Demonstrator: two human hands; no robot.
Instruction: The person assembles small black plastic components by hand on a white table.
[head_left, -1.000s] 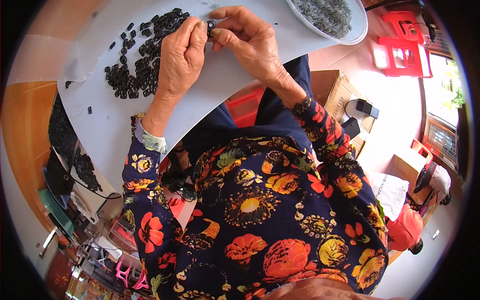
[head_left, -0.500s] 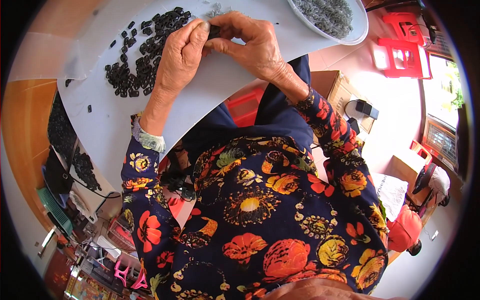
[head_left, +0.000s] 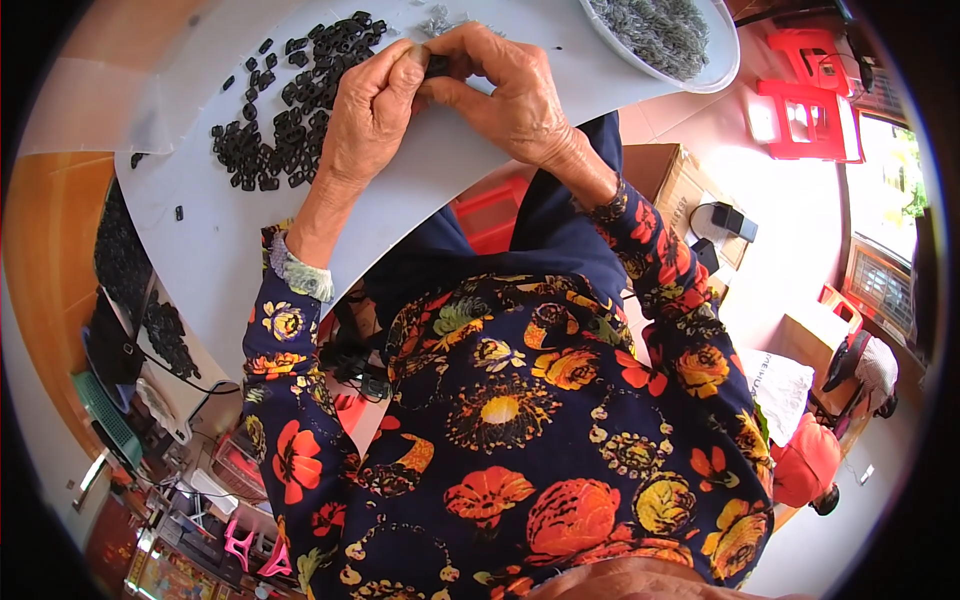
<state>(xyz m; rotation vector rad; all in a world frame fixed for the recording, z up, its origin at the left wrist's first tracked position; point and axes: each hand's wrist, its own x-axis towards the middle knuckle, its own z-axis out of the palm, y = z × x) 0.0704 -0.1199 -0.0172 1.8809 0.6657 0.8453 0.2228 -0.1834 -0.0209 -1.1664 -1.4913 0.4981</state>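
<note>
Over the far part of the pale table (head_left: 190,260), my two hands meet fingertip to fingertip. Between them sits a small black plastic piece (head_left: 437,66), mostly covered by the fingers. My left hand (head_left: 375,110) is closed, its thumb and fingers pressed together at the piece. My right hand (head_left: 505,95) pinches the same piece from the other side. Left of my hands spreads a loose pile of small black plastic pieces (head_left: 265,150). Just beyond my fingers lies a little heap of clear small parts (head_left: 440,20).
At the far right of the table stands a white basin (head_left: 660,75) full of greyish clear parts. Red plastic stools (head_left: 810,118) and a cardboard box (head_left: 665,185) are on the floor to the right. Another person in a red top (head_left: 808,462) is at the lower right.
Both hands have stayed together, shifting very slightly. The black piece shows a little more between the fingertips.
</note>
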